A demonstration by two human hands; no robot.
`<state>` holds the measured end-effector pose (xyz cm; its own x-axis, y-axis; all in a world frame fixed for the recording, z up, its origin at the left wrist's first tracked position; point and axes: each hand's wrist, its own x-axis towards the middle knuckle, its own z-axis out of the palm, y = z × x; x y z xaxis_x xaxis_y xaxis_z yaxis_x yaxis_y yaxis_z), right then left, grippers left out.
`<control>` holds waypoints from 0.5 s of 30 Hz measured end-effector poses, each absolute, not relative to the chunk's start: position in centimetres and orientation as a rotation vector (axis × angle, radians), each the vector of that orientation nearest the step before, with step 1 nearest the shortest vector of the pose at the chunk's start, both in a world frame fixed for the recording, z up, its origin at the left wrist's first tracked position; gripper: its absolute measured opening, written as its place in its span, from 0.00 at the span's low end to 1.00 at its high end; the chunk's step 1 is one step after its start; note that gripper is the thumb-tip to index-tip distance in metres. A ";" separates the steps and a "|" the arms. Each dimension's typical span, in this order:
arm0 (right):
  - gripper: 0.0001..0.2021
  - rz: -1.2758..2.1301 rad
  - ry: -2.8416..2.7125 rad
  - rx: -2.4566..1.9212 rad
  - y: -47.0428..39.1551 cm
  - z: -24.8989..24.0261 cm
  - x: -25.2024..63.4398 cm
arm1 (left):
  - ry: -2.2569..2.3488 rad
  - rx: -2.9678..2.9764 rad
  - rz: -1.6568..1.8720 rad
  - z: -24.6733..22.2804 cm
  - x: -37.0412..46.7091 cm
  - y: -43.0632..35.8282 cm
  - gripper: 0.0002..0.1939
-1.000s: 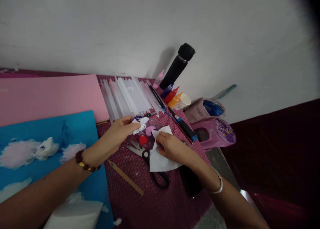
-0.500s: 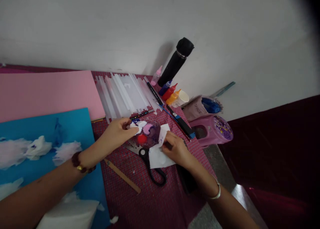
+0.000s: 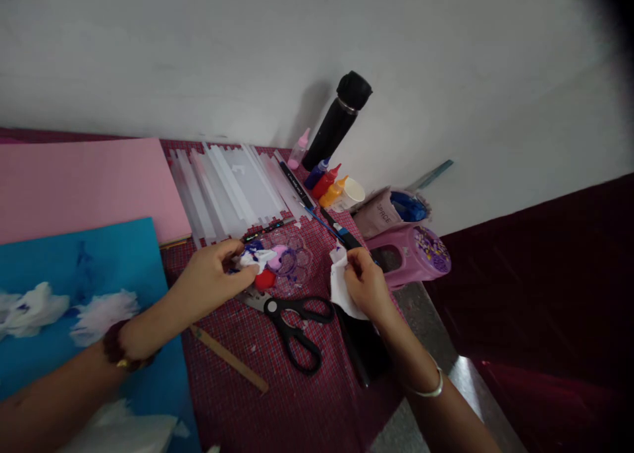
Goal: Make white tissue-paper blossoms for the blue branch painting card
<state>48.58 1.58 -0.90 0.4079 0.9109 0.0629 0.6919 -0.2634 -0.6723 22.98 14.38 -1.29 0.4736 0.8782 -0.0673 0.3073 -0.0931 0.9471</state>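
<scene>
Nearest the viewer, just short of the flower-shaped palette and right of it, lies a dark, phone-like slab; scissors lie by the palette's near edge, where a bump to their handles could jog it and spread paint. Right of the palette, the right hand pinches white paper between thumb and fingers; if dropped, its purple-marked tip might smear the slab. At the palette's left side, the left hand has thumb and fingers closed about a crumpled, purple-stained tissue; held too low, it could drag purple into the adjoining red paint. Beyond the palette, a black marker bears lettering too small to read; farther right, a bag reads "SPACE".
</scene>
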 end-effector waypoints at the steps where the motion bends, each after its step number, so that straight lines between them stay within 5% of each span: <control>1: 0.05 0.377 -1.443 -2.077 1.6 -0.5 48.4 | 1.039 1.672 0.661 -1.3 23.0 14.4 0.06; 9: 0.07 0.386 -2.116 -1.889 3.9 -0.6 43.8 | 1.065 1.824 0.623 -1.6 23.1 14.3 0.09; 15: 0.07 0.560 -2.084 -1.655 4.7 -2.1 44.2 | 1.089 1.873 0.546 -1.9 23.1 14.5 0.11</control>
<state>44.21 4.73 -2.09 -0.2039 0.9762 0.0742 0.8073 0.2105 -0.5513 23.14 14.52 -1.85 0.5198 0.8527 -0.0527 0.4675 -0.2323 0.8529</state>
